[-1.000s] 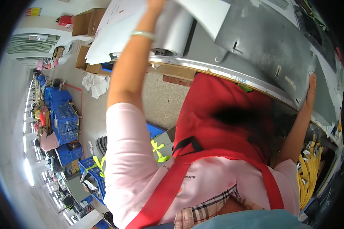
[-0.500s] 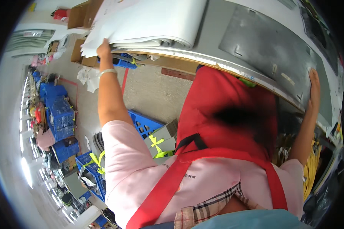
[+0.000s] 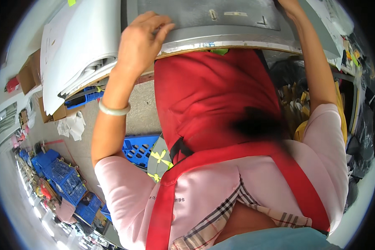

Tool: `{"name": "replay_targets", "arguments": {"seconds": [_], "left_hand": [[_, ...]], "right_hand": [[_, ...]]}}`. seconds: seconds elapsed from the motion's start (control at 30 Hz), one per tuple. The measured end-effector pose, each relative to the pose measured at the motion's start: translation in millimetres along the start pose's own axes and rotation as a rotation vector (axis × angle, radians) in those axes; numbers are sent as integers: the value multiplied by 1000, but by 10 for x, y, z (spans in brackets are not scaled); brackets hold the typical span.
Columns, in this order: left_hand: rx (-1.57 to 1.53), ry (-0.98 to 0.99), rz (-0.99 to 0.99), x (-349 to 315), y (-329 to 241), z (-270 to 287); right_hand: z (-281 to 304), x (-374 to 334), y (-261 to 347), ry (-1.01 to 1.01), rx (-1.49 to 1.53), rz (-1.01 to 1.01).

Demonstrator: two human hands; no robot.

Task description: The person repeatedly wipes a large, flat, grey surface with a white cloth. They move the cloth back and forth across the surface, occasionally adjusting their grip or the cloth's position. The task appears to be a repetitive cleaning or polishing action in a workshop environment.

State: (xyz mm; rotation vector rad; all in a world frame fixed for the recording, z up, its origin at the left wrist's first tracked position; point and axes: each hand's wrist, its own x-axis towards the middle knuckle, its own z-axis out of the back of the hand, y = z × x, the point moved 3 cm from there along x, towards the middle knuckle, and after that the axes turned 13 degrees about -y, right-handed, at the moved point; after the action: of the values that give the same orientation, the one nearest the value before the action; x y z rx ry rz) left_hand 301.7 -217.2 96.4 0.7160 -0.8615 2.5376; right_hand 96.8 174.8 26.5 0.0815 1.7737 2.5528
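Note:
A dark grey flat sheet [image 3: 196, 21] with small slots and worn marks lies on a lighter grey sheet [image 3: 237, 38] on the workbench in front of me. My left hand [image 3: 142, 41] is over the near left part of the dark sheet. Its fingers are curled and the thumb is drawn toward them; anything between the tips is too small to make out. At the sheet's right side rests my right hand [image 3: 291, 7], its fingers mostly cut off by the upper edge of the view. Left of my left hand lies a folded stack of white sheets [image 3: 81, 37].
The bench edge [image 3: 221, 45] runs close against my red apron [image 3: 216, 91]. Below and left, a blue plastic crate [image 3: 139, 148] stands beside grey pieces tied with yellow-green ribbon [image 3: 159, 157]. Blue carts [image 3: 64, 179] and cardboard boxes [image 3: 32, 73] are at the left; a black bag [image 3: 293, 73] is under the bench.
My left hand has left the white stack's edge and moved right to the dark grey sheet. My right hand stays by that sheet's right side. The view has swung toward the right.

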Motion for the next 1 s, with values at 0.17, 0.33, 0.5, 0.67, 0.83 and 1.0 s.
{"name": "replay_targets", "arguments": {"seconds": [0.17,0.33,0.5,0.67,0.83,1.0], "left_hand": [[178,138,58,-103,181,-293],[75,220,196,-166,48,-300],[87,141,138,-235,65,-317],[86,110,135,-285,63,-313],[106,97,112,-293,39,-319],[136,73,34,-300,13,-327]], "right_hand": [[-7,-65,104,-26,-118,5],[84,-48,28,56,-55,28],[109,-75,20,59,-83,24],[38,-180,112,36,-86,38],[55,-173,59,43,-74,62],[62,-195,63,21,-151,73]]}}
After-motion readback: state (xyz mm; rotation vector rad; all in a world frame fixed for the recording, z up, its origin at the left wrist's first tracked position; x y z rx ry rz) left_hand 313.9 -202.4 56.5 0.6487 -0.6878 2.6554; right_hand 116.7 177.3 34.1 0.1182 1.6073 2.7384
